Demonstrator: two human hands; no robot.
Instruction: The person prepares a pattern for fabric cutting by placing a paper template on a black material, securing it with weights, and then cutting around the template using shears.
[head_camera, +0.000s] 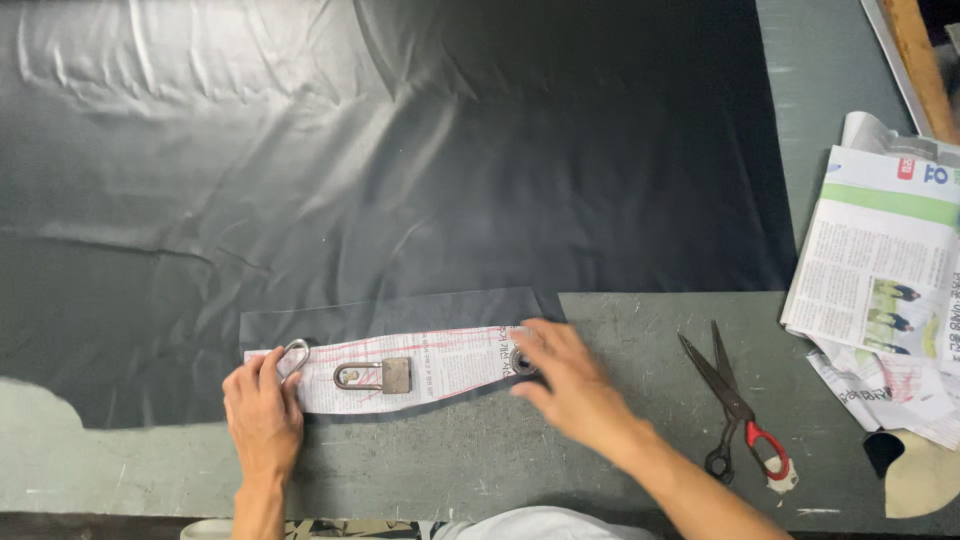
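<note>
A strip of newspaper (400, 368) lies on a cut piece of dark fabric (390, 312) at the near edge of the big black cloth (450, 150). The left hand (262, 415) presses flat on the strip's left end, fingers at a metal loop (295, 356). A padlock (375, 376) sits mid-strip. The right hand (568, 380) lies open on the strip's right end, touching a round weight (522, 362). Right of the strip the table (640, 320) is bare as far as the scissors (735, 405); newspapers (885, 260) lie beyond.
</note>
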